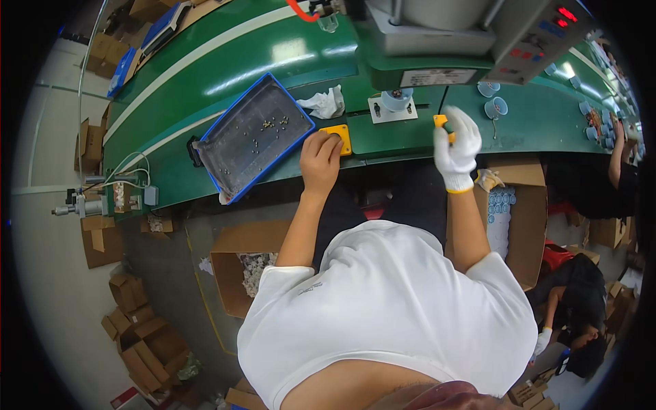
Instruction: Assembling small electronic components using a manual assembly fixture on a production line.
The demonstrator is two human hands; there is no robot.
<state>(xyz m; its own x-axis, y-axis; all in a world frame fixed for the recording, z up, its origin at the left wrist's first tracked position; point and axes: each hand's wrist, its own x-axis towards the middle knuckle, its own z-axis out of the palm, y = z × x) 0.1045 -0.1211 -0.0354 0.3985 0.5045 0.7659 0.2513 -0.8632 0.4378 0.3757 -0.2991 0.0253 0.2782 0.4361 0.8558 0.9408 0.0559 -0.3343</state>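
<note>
The bare left hand (320,162) has its fingers bent close together over the left side of a yellow box (346,140) on the bench (396,140); the gloved right hand (456,149) curves over a yellow piece (440,120), partly hidden. Whether either grips, I can't tell.

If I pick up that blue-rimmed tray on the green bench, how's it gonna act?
The tray looks fairly stiff, since its walls hold a clean rectangular shape. Being wide and low, it probably won't tip if pushed flat. The small pieces lie loose and scattered inside, so they'd likely slide or roll if it tilts.
</note>
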